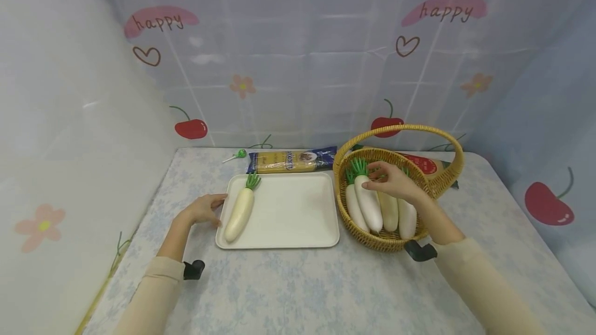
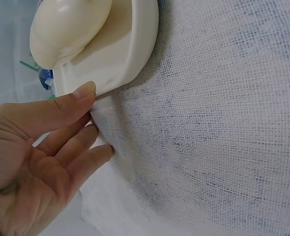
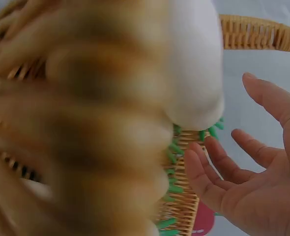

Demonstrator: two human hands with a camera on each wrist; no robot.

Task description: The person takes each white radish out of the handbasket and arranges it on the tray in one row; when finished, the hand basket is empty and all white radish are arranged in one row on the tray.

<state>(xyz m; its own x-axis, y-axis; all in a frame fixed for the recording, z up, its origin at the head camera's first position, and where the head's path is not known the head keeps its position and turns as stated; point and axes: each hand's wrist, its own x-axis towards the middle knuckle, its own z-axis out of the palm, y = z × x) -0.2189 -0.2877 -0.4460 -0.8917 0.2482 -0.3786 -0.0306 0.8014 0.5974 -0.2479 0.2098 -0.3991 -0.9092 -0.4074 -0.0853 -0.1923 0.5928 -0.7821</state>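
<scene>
In the head view, my left hand (image 1: 201, 210) is at the left edge of a white tray (image 1: 298, 210). The left wrist view has its thumb tip at the tray's rim (image 2: 123, 78), other fingers bent loosely beside it over the cloth. A white radish (image 1: 240, 215) with green stubby leaves lies on the tray's left side. My right hand (image 1: 393, 182) is over a wicker basket (image 1: 370, 242) holding several radishes, near the leaf end of one white radish (image 1: 368, 203). In the right wrist view its fingers (image 3: 199, 177) are spread apart with nothing between them.
Behind the tray lies a noodle packet (image 1: 291, 161), with a green lollipop (image 1: 239, 154) to its left. The basket's tall handle (image 1: 414, 128) arches above my right hand. Another packet (image 1: 426, 164) lies partly hidden behind the basket. A patterned cloth (image 1: 279, 288) covers the table.
</scene>
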